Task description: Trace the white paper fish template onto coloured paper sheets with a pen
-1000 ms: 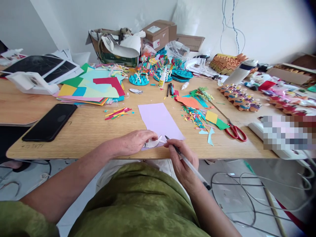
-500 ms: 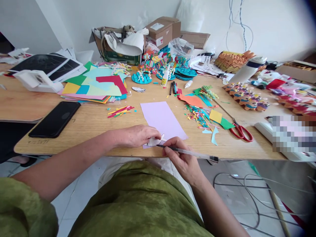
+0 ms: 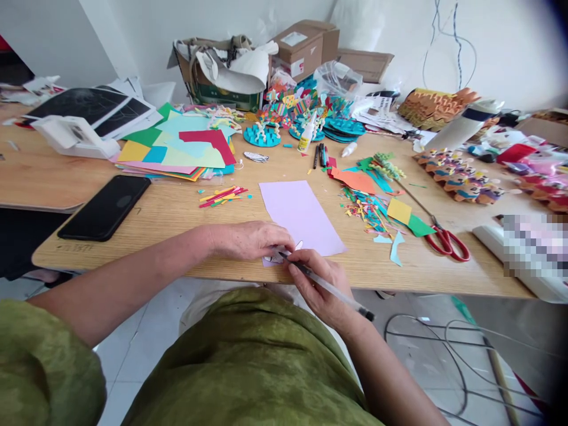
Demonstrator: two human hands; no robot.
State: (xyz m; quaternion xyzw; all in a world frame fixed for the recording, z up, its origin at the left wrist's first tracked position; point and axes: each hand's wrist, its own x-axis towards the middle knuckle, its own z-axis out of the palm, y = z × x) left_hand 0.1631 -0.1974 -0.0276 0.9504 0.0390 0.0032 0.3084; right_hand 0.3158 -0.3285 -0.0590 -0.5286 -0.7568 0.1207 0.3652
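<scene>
A lilac paper sheet (image 3: 306,213) lies at the table's front edge. On its near end is a small white paper cutout (image 3: 272,258) with dark outlines, mostly hidden by my fingers. My left hand (image 3: 248,239), fingers curled, holds the cutout down against the sheet. Between the thumb and fingers of my right hand (image 3: 322,281) is a clear-barrelled pen (image 3: 331,290), its dark tip at the cutout beside my left fingertips. Any line being drawn is too small to make out.
Left are a black phone (image 3: 105,207) and stacked coloured paper (image 3: 190,148). Thin paper strips (image 3: 224,196) lie beyond my left hand. To the right are paper scraps (image 3: 370,207) and red-handled scissors (image 3: 448,244). A glue bottle (image 3: 307,135) and markers (image 3: 320,156) stand farther back.
The pen has swung to a steeper slant, and its tip has shifted up and left on the cutout. My left fingers now cover more of the cutout. The whole view has shifted slightly.
</scene>
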